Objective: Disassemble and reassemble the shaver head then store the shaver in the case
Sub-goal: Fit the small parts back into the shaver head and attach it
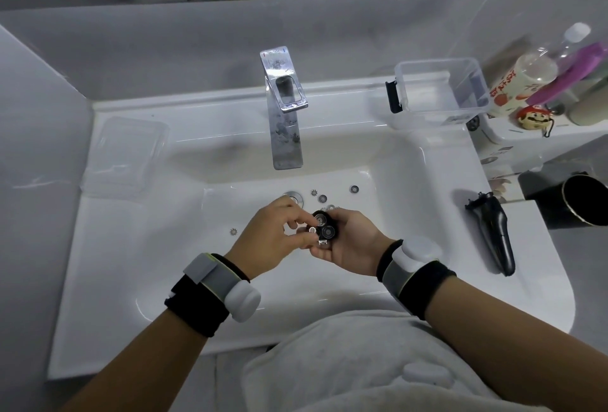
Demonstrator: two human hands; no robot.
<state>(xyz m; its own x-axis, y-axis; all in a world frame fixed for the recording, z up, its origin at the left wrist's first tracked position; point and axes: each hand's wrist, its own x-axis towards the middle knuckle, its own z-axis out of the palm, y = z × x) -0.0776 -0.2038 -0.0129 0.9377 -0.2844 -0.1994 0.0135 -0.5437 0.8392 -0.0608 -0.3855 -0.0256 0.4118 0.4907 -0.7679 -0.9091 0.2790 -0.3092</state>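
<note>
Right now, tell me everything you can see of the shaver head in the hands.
The shaver head is a black, plastic-looking three-ring piece held above the sink basin, its open underside facing up. The right hand cradles it from below in curled fingers. The left hand pinches at its left edge, where a small round silvery part sits. A metal tab shows at its near edge. It is detached from the shaver body.

you see a bright, even picture, soft light from above, white shine on the sink [427, 181] and tap [284, 108], faint grey shadows under your arms, edges bent and stretched, far corners a bit blurry
</note>
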